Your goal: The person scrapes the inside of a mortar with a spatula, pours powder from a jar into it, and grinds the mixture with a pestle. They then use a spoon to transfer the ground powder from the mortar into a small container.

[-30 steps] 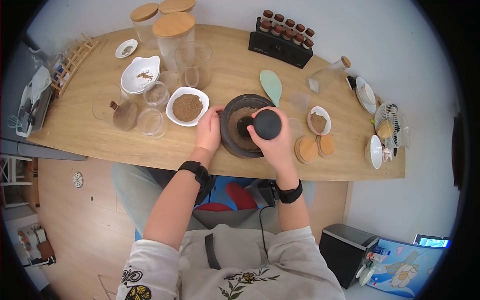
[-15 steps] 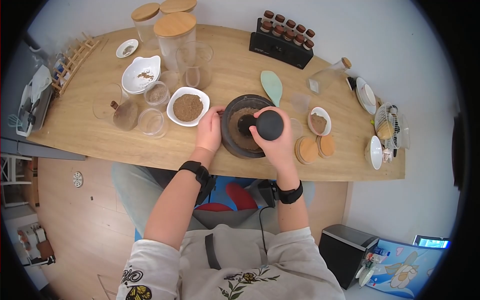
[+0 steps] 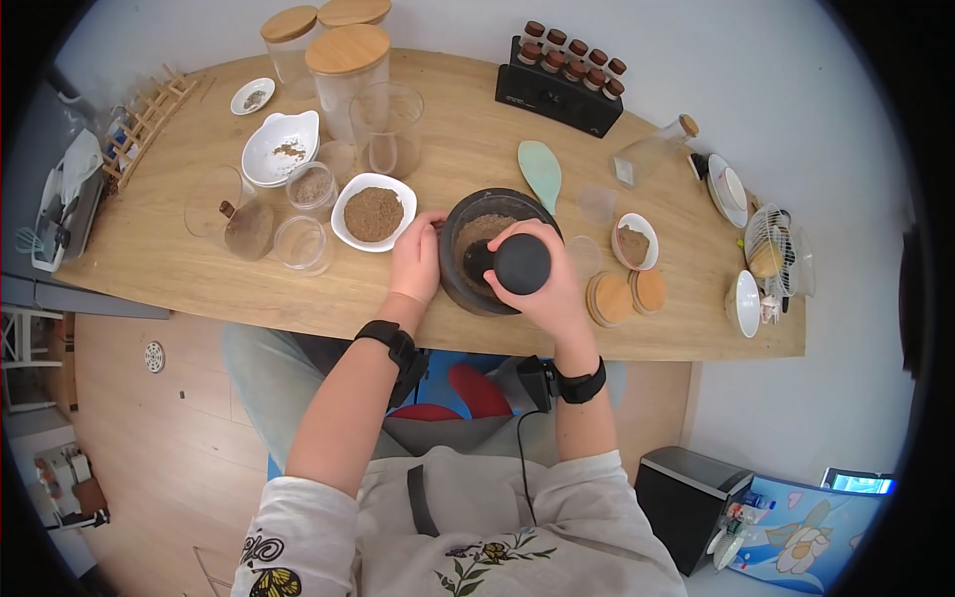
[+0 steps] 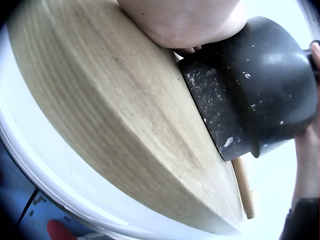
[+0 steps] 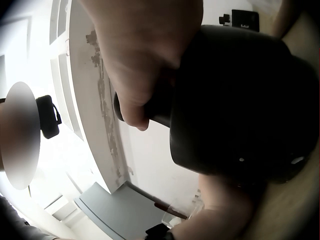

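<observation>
A dark mortar (image 3: pixel 476 299) stands on the wooden worktop (image 3: pixel 696 320), with brown powder (image 3: pixel 490 227) inside. The right hand (image 3: pixel 553 289) curls snugly round the knob of a black pestle (image 3: pixel 522 265), tilted in the bowl. The left hand (image 3: pixel 416 261) rests against the mortar's left wall; how far its fingers bend is hidden.

The mortar looks rigid and probably heavy, its smooth wall perhaps slippery; steadying it low on the side seems best, with the pestle held by its knob. Lettering on the black spice rack (image 3: pixel 557 97), the corked glass bottle's label (image 3: pixel 624 169) and a sleeve (image 3: pixel 264 545) is illegible.
</observation>
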Demonstrator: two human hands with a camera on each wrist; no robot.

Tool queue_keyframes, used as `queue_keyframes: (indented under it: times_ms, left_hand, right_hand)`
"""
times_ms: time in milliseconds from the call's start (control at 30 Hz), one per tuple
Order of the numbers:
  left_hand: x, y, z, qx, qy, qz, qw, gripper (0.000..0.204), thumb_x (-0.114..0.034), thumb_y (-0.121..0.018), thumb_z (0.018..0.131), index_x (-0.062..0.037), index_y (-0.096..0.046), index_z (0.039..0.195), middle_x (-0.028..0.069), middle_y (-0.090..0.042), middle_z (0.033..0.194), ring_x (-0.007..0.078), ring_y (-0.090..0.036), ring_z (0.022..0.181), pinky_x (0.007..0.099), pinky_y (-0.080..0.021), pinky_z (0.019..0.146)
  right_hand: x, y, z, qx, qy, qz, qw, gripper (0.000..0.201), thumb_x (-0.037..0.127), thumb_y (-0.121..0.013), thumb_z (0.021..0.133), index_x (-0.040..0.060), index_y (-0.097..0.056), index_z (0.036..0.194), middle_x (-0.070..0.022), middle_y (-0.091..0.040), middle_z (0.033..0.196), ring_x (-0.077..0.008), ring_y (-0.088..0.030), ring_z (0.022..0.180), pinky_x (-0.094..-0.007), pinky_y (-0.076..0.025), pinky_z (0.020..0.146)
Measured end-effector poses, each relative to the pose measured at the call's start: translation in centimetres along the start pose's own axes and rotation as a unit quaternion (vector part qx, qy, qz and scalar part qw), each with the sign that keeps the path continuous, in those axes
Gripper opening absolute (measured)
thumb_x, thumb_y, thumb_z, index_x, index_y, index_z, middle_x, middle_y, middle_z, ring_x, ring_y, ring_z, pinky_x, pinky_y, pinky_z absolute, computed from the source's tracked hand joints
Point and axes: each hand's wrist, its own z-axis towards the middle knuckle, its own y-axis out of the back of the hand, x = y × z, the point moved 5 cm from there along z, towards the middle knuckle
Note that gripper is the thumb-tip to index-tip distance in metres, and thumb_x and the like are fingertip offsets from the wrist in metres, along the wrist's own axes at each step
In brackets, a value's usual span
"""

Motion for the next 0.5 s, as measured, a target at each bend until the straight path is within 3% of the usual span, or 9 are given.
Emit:
queue_keyframes:
  times_ms: [33, 133, 333, 433, 500]
  left_hand:
    - [0.0, 0.0, 0.0, 0.000, 0.002, -0.001, 1.000, 0.027, -0.008, -0.031, 0.087, 0.0059, -0.053, 0.095, 0.0161, -0.060, 0.088, 0.0228, -0.058, 0.082, 0.0306, -0.045, 0.077]
    - [-0.3, 0.0, 0.0, 0.000, 0.000, 0.008, 1.000, 0.027, -0.008, -0.030, 0.087, 0.0059, -0.053, 0.095, 0.0159, -0.060, 0.088, 0.0227, -0.058, 0.082, 0.0305, -0.045, 0.077]
    - [-0.2, -0.1, 0.0, -0.005, 0.005, -0.007, 1.000, 0.027, -0.008, -0.030, 0.087, 0.0058, -0.053, 0.095, 0.0153, -0.060, 0.088, 0.0220, -0.058, 0.083, 0.0301, -0.045, 0.077]
    - [-0.3, 0.0, 0.0, -0.003, 0.003, -0.002, 1.000, 0.027, -0.007, -0.030, 0.087, 0.0058, -0.053, 0.095, 0.0151, -0.060, 0.088, 0.0217, -0.058, 0.082, 0.0298, -0.045, 0.077]
    - [-0.4, 0.0, -0.2, -0.006, 0.007, 0.005, 1.000, 0.028, -0.007, -0.030, 0.087, 0.0057, -0.053, 0.095, 0.0150, -0.060, 0.088, 0.0217, -0.058, 0.082, 0.0299, -0.045, 0.077]
  right_hand:
    - [0.1, -0.1, 0.0, 0.012, 0.002, -0.005, 1.000, 0.039, 0.003, -0.073, 0.059, 0.0040, -0.051, 0.091, -0.0075, -0.056, 0.087, -0.0230, -0.053, 0.084, -0.0311, -0.043, 0.076]
    - [-1.1, 0.6, -0.7, -0.070, -0.022, 0.042, 0.996, 0.040, 0.003, -0.073, 0.059, 0.0035, -0.050, 0.092, -0.0068, -0.057, 0.086, -0.0222, -0.053, 0.083, -0.0309, -0.043, 0.076]
    - [-1.0, 0.2, -0.4, -0.026, -0.017, -0.041, 0.999, 0.041, 0.005, -0.073, 0.059, 0.0019, -0.049, 0.092, -0.0075, -0.055, 0.086, -0.0199, -0.053, 0.083, -0.0301, -0.043, 0.074]
    - [-1.9, 0.8, -1.0, -0.093, -0.016, 0.023, 0.995, 0.044, 0.007, -0.075, 0.059, 0.0018, -0.049, 0.094, -0.0088, -0.054, 0.087, -0.0207, -0.054, 0.082, -0.0297, -0.043, 0.074]
    - [-1.8, 0.7, -0.9, -0.070, -0.032, 0.011, 0.997, 0.045, 0.008, -0.075, 0.059, 0.0020, -0.048, 0.094, -0.0090, -0.054, 0.087, -0.0207, -0.054, 0.081, -0.0297, -0.043, 0.074]
